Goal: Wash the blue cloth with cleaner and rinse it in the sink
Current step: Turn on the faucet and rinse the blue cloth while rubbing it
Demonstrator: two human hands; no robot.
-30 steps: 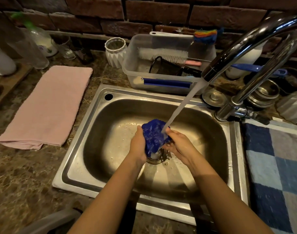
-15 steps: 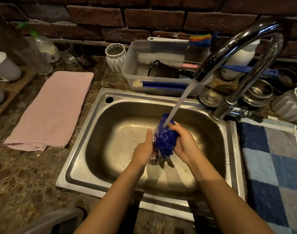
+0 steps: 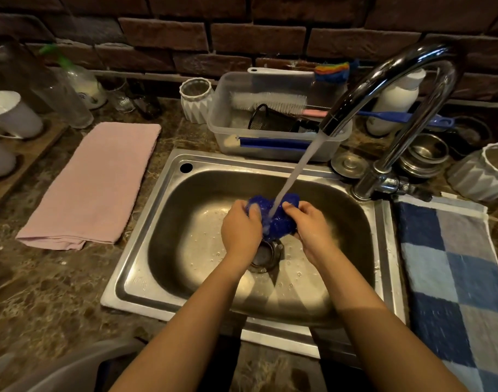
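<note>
- I see both of my bare arms reaching forward into a steel sink [image 3: 168, 210] set in a dark marbled bench [image 3: 44, 292].
- My left hand [image 3: 240, 227] is curled closed around the left side of the blue cloth [image 3: 279, 219], fingers wrapped over its top edge.
- My right hand [image 3: 313, 224] is closed on the cloth's right side, the fingertips pressed into the fabric.
- The blue cloth is bunched into a wet wad between the two hands, held above the drain [image 3: 266, 256] in the middle of the basin.
- A stream of water [image 3: 296, 176] runs from the curved chrome tap [image 3: 383, 89] at the sink's right rear corner and lands on the cloth, between my hands.
- Droplets dot the basin floor.
- A folded pink towel [image 3: 92, 182] lies flat on the bench left of the sink.
- A blue checked towel [image 3: 457, 278] lies on the right.
- Behind the sink stands a clear plastic tub [image 3: 270, 148] holding a white bottle brush [image 3: 267, 101], in front of a brick wall [image 3: 242, 38].
</note>
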